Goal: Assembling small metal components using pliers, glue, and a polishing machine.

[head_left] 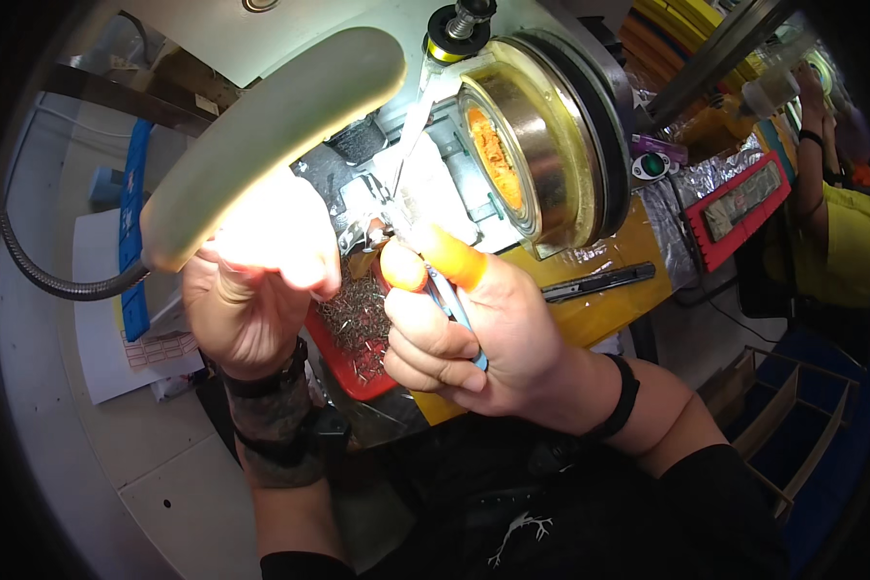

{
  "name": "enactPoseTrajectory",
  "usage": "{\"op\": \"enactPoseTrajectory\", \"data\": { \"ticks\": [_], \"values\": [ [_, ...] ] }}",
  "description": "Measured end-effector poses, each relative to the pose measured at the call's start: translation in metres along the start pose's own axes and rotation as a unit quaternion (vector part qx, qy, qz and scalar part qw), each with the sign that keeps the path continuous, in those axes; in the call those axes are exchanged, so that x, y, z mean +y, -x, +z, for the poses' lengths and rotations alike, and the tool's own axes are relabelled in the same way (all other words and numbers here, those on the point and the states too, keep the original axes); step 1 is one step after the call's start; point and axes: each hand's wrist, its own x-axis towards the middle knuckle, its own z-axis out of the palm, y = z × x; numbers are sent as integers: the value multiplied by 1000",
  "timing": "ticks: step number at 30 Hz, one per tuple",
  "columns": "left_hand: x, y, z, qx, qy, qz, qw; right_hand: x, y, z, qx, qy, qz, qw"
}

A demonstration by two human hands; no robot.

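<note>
Under the lamp, my left hand (261, 319) is curled in with its fingers bent. Glare whitens the fingers, and I cannot make out what they hold. My right hand (493, 329), with orange finger covers (454, 259) on the thumb and forefinger, is closed round blue tweezers (462, 314). Their tip end points up toward a small metal fixture (365, 208) on the machine, beside the thumb and forefinger; glare hides whether they touch. Below and between my hands, a red tray (365, 389) holds many small metal pins or leads (350, 319).
A lamp head (280, 135) on a flexible arm hangs over my left hand. A large round metal bowl (570, 155) with orange inside stands at the right. Beyond my right hand lie a black cutter knife (599, 282) and a red-framed device (741, 208). Another person's arm (812, 184) shows far right.
</note>
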Motion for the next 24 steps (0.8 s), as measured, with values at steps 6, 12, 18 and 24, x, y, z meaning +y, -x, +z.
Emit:
{"op": "enactPoseTrajectory", "data": {
  "ticks": [6, 12, 18, 24],
  "values": [
    [8, 2, -10, 0, -82, 18, 996, -17, 21, -8, 7, 95, 59, 994],
    [127, 32, -64, 181, -724, 102, 658, -54, 101, 0, 43, 655, -72, 751],
    [162, 2, -152, 202, -817, -67, 535, -114, 135, -23, 211, 900, -187, 333],
    [185, -12, -184, 230, -831, -107, 495, -112, 134, -31, 211, 914, -250, 239]
  ]
}}
